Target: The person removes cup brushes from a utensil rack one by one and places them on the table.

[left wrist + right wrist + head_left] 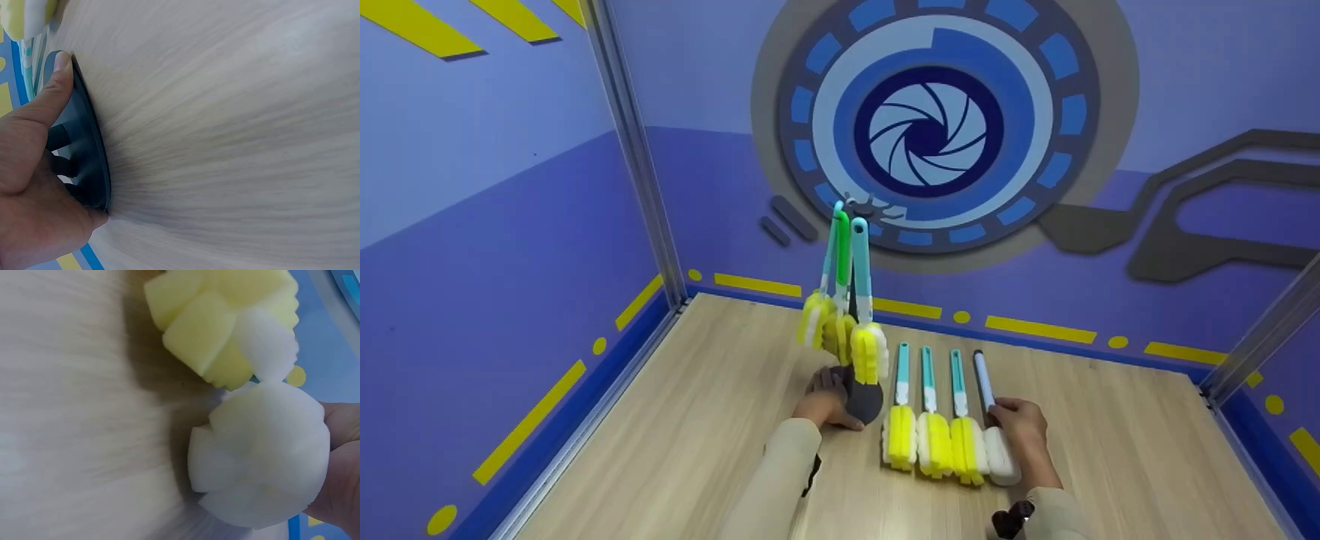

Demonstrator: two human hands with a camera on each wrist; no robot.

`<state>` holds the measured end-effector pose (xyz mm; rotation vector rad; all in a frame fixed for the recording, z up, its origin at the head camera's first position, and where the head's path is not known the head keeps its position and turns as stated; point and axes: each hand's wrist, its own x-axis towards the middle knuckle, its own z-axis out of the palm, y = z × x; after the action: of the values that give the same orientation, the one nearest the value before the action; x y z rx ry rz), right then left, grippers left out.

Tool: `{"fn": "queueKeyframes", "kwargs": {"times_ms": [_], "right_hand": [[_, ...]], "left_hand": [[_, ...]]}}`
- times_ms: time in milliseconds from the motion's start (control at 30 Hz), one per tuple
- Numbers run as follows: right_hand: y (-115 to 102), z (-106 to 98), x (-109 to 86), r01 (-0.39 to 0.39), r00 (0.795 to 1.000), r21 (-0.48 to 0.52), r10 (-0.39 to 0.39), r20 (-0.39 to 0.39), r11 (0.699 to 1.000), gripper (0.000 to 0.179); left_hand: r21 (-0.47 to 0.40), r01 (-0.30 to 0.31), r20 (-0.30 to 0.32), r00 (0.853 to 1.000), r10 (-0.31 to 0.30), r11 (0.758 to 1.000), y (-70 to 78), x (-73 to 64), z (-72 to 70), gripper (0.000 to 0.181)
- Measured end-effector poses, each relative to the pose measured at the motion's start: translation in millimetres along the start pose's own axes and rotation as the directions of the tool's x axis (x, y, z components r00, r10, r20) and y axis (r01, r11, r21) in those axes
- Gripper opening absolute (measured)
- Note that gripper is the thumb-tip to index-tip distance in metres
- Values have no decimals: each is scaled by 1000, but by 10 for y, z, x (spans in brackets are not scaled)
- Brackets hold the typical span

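A dark rack with hooks (pixel 870 208) at its top stands on a round base (pixel 866 405). My left hand (pixel 825 401) grips that base; in the left wrist view the thumb (pixel 59 84) lies at one edge and a finger reaches the other. Sponge bottle brushes hang from the rack, among them one with a light-blue handle (pixel 861 262) and one with a green handle (pixel 843 251). My right hand (pixel 1020 427) pinches the handle of a white sponge bottle brush (pixel 1001 459). Its white head (pixel 264 455) fills much of the right wrist view, hiding most of the fingers.
Three yellow-and-white sponge brushes with teal handles, including the leftmost brush (pixel 900 435), lie in a row left of the white one. Wooden tabletop (pixel 1140 450) extends around them. Blue printed panels (pixel 705 195) wall the back and sides, with metal posts (pixel 641 165) at the corners.
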<state>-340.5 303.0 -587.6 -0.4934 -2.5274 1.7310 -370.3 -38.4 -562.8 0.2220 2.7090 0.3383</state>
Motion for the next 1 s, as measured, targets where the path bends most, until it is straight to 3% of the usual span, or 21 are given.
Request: {"fn": "queueKeyframes", "kwargs": {"times_ms": [367, 833, 1000], "right_hand": [[-22, 103, 8, -67, 998, 20, 67, -1, 998, 37], [26, 101, 20, -67, 998, 29, 66, 14, 997, 37], [27, 78, -6, -12, 1000, 75, 10, 25, 997, 36]], "left_hand": [[-41, 7, -32, 999, -8, 999, 8, -14, -8, 112], [-26, 16, -38, 999, -17, 1000, 9, 2, 18, 110], [-11, 22, -35, 999, -22, 1000, 14, 10, 12, 111]]}}
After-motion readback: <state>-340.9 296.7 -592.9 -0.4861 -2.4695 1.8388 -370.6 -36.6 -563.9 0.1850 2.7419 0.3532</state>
